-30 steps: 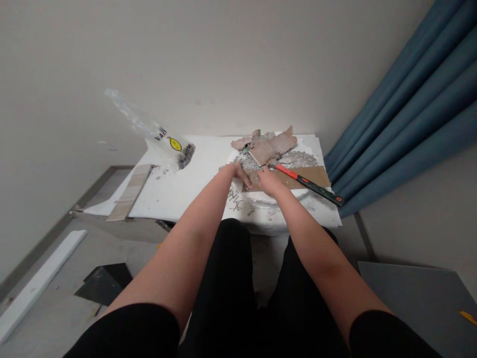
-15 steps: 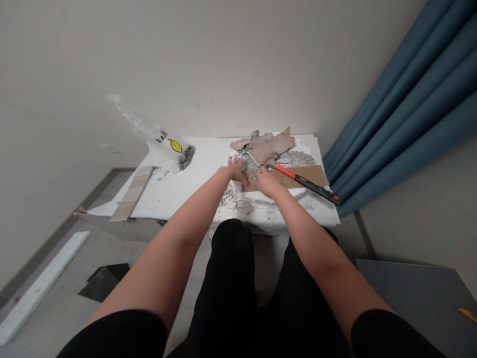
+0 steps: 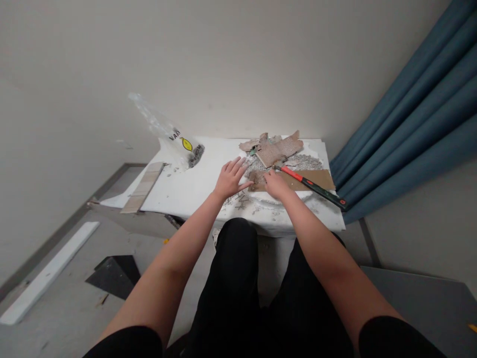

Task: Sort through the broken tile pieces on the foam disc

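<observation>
The left hand (image 3: 230, 179) lies flat with fingers spread on the white board (image 3: 194, 181), holding nothing. Just beside it, the right hand (image 3: 276, 185) presses on the brown cardboard sheet (image 3: 309, 179), fingers curled; whether it grips anything I cannot tell. Grey rubble (image 3: 298, 160) and a red-handled hammer (image 3: 311, 185) lie just beyond both hands.

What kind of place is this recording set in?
Probably a room under renovation or a makeshift work corner: broken tile pieces and rubble beside a hammer on a white board, offcuts on the bare floor.
</observation>
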A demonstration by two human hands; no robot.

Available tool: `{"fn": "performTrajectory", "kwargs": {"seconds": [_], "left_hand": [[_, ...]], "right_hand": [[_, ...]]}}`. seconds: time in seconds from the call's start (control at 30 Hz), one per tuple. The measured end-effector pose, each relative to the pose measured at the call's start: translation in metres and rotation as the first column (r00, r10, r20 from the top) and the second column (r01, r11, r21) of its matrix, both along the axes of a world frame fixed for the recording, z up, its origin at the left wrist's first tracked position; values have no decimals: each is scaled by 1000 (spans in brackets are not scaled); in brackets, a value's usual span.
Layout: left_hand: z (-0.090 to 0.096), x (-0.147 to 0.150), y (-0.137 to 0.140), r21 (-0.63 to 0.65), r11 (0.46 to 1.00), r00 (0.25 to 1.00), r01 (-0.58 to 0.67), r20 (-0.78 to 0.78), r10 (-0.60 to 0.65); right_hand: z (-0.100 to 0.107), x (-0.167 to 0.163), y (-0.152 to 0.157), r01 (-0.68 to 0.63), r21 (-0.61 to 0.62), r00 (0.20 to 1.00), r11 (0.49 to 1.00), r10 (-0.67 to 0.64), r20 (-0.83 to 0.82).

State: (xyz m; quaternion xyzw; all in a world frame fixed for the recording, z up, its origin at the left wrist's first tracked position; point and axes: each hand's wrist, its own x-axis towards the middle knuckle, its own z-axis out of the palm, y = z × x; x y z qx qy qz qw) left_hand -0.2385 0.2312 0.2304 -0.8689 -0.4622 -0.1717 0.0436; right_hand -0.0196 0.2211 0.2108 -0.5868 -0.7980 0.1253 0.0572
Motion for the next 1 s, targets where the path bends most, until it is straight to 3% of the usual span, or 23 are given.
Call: {"fn": "performTrajectory", "kwargs": {"seconds": [0.23, 0.43, 0.67, 0.77, 0.87, 0.93, 1.0], "left_hand": [[23, 10, -46, 258, 958, 976, 125, 143, -166], [54, 22, -90, 172, 960, 955, 220, 162, -248], [64, 17, -113, 161, 961, 945, 225, 204, -255], [63, 19, -112, 153, 951, 943, 270, 156, -293], [58, 25, -91, 198, 947, 944, 254, 164, -287], [51, 30, -65, 172, 982, 968, 71, 224, -110], [40, 36, -35, -30, 999, 986, -18, 164, 23]], "right_hand": [[-1, 2, 0, -5, 4, 1000, 1000, 5, 7], [-2, 0, 5, 52, 26, 998, 998, -53, 39], [-1, -2, 6, 68, 84, 995, 994, -73, 64], [1, -5, 6, 106, 71, 990, 992, -112, 82], [4, -9, 5, 163, 71, 984, 984, -167, 58], [6, -10, 3, 178, 104, 984, 978, -179, -3], [8, -6, 0, 176, 165, 982, 971, -161, -97]]}}
